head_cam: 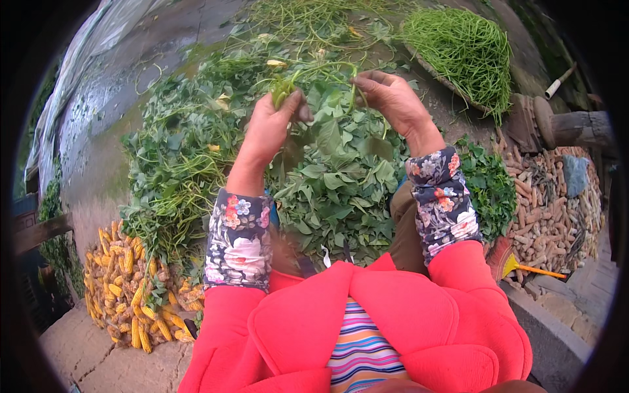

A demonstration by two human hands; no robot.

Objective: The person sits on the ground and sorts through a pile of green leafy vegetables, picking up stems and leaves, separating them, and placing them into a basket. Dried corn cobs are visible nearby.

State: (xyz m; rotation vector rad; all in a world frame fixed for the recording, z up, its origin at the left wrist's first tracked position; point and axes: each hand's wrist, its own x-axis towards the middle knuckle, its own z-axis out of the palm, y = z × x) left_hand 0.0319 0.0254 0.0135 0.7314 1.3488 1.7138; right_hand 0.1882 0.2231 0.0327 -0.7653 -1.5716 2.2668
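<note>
My left hand [277, 115] grips a small bunch of green stems [281, 92], their ends showing above the thumb. To its right, my right hand [393, 100] pinches a green vine [353, 91] between thumb and fingertips. The vine arches between the two hands, with leaves hanging below. Under and in front of my hands lies a big heap of leafy green vines [182, 162]. Nearer my body, between my knees, is a pile of picked-looking green leaves [334, 201].
A shallow basket [442, 81] at the upper right is heaped with green stems [462, 51]. Yellow corn cobs [132, 294] lie at lower left. On the right are bare corncobs [540, 211], more leaves [486, 191], a yellow-handled broom [508, 263] and a wooden post [580, 127].
</note>
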